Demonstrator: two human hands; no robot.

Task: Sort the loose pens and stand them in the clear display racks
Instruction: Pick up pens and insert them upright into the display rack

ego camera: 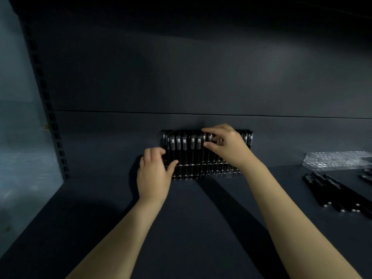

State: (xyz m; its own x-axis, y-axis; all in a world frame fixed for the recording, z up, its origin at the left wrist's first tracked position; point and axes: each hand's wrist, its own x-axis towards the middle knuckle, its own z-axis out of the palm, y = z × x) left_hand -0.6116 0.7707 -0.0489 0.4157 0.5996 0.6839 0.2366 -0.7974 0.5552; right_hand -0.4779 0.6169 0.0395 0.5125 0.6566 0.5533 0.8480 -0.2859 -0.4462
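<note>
the clear rack point(201, 170) stands at the far middle of the shelf point(201, 228), close against the back wall point(181, 77). it looks nearly full: the standing pens point(184, 146), black with grey bands near the caps, fill it in tight upright rows. the right hand point(227, 146) is on the caps right of centre, fingers curled and thumb set below them, apparently pinching one pen; blur hides which one. the left hand point(154, 174) grips the rack's left end, fingers curled round it and thumb stretched along the front.

the step looks like seating or straightening a pen in a crowded row. to do it well, the person would hold the rack firmly down and back with the left hand so it cannot slide or tip. the right hand should handle a single pen near its cap, line it up over its hole and press straight down. a sideways push could lean the neighbours, which stand touching.

to the near right lie the loose pens point(332, 194), a black bundle pointing roughly near to far. beyond them, at the far right, sits a second clear rack point(338, 161), seemingly with nothing in it. a slotted upright point(48, 109) runs down the left.
</note>
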